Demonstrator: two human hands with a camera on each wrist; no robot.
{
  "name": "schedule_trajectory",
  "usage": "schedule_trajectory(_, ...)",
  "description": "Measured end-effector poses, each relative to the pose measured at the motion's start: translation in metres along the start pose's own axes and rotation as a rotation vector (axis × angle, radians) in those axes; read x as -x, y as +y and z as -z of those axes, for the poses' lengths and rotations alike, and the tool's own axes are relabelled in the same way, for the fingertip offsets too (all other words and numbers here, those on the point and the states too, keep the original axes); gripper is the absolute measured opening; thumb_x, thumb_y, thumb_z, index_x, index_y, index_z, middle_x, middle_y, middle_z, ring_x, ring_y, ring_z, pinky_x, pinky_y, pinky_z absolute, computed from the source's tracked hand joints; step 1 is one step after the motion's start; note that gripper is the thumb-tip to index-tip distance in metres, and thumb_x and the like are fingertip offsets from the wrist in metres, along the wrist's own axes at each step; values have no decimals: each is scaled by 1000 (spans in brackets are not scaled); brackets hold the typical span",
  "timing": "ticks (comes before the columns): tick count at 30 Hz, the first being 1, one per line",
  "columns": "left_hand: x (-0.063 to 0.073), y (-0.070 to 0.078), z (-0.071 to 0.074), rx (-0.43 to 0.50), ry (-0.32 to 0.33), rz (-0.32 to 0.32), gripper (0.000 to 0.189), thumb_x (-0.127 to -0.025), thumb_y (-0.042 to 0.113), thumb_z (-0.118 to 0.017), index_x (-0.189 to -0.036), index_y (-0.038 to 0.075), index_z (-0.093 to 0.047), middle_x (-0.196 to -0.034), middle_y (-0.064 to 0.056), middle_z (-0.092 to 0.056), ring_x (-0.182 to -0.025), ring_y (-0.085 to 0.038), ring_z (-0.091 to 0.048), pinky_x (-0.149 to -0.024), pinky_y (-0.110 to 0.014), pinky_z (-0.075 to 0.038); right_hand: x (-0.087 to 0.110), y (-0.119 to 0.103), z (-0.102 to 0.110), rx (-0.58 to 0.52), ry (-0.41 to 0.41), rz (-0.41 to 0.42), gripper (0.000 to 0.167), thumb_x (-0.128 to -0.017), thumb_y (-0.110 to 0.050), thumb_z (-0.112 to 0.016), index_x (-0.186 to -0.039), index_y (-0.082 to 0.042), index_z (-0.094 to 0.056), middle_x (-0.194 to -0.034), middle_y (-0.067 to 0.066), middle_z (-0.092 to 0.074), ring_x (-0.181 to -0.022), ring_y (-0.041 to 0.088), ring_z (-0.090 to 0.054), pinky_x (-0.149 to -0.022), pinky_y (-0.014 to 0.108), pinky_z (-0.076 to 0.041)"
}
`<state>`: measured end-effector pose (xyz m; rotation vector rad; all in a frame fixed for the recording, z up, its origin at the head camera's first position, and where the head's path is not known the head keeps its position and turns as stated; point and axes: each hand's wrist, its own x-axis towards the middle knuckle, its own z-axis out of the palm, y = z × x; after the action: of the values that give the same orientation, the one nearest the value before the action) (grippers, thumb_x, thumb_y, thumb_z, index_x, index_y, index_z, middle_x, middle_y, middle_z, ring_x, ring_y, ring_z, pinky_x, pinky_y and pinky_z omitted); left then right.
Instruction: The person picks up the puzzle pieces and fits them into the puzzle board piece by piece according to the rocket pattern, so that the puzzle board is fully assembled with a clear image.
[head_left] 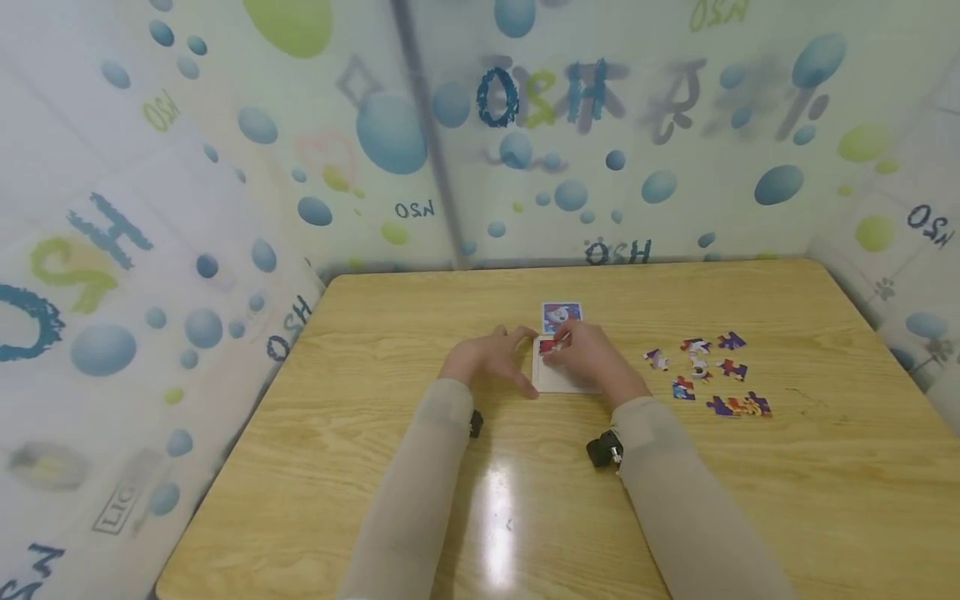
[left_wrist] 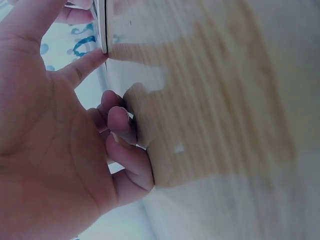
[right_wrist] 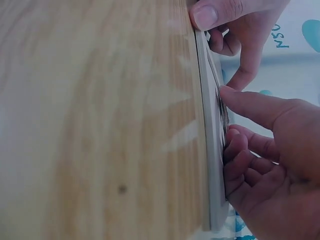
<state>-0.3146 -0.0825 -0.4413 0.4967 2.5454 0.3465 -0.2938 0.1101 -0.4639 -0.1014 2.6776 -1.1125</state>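
The left hand [head_left: 492,355], grip apart, touches the left edge of a flat white rectangular tray [head_left: 553,382] on the pale-brown wooden surface [head_left: 390,333]; the grip of the right hand [head_left: 583,353] seems clamped on a small, half-hidden red jigsaw piece [head_left: 547,346] at the tray's far-left corner.

White shallow puzzle tray [head_left: 542,375], rimmed, flat on desk [head_left: 390,350], partly covered. Reddish puzzle piece [head_left: 547,346] in its far-left corner area, partly hidden by fingers [right_wrist: 240,100]. Loose puzzle pieces [head_left: 732,370], multicoloured, picture side up, scattered to the tray's right; nearest ones form a strip. Purple-bordered picture card [head_left: 562,316] flat, just beyond tray.
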Motion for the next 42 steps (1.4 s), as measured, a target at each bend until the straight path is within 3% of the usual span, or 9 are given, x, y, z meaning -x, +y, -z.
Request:
schedule_trajectory(10, 1, -1, -3, -4, 3, 9, 107, -46, 68, -76, -136, 52, -20, -151, -11, -16, -133, -40, -28, -95, -65, -33, 2, -5, -3, 34, 15, -13, 44, -79, -33, -69, -114, -13, -53, -101, 7, -59, -92, 24, -56, -79, 37, -47)
schedule_trajectory(17, 2, -2, -4, -1, 11, 18, 107, -46, 69, -76, -136, 53, -20, -153, -10, -13, -134, -41, -26, -96, -65, -31, 3, -6, -5, 88, 18, 18, 32, -80, -33, -68, -106, -17, -56, -94, 5, -61, -84, 21, -55, -71, 32, -44)
schedule_trajectory(23, 1, -1, -4, 2, 14, 3, 107, -47, 69, -76, -136, 52, -19, -153, -11, -10, -135, -41, -24, -96, -65, -31, 3, -6, -3, 90, 5, 13, 35, -81, -34, -67, -111, -19, -55, -94, 5, -60, -83, 21, -54, -70, 31, -43)
schedule_trajectory(32, 4, 2, -1, 10, 4, 30, 108, -46, 69, -76, -136, 53, -19, -155, -10, -7, -135, -42, -22, -97, -66, -29, 0, -7, -3, 114, 2, 10, 31, -82, -35, -66, -108, -21, -57, -93, 4, -61, -83, 21, -54, -70, 32, -43)
schedule_trajectory(42, 2, 1, -2, 9, -8, 26, 108, -48, 68, -76, -137, 52, -19, -155, -10, -5, -137, -41, -19, -98, -66, -27, 5, -9, -3, 57, -14, 20, 34, -82, -36, -66, -112, -22, -58, -104, 5, -59, -90, 22, -54, -76, 35, -45)
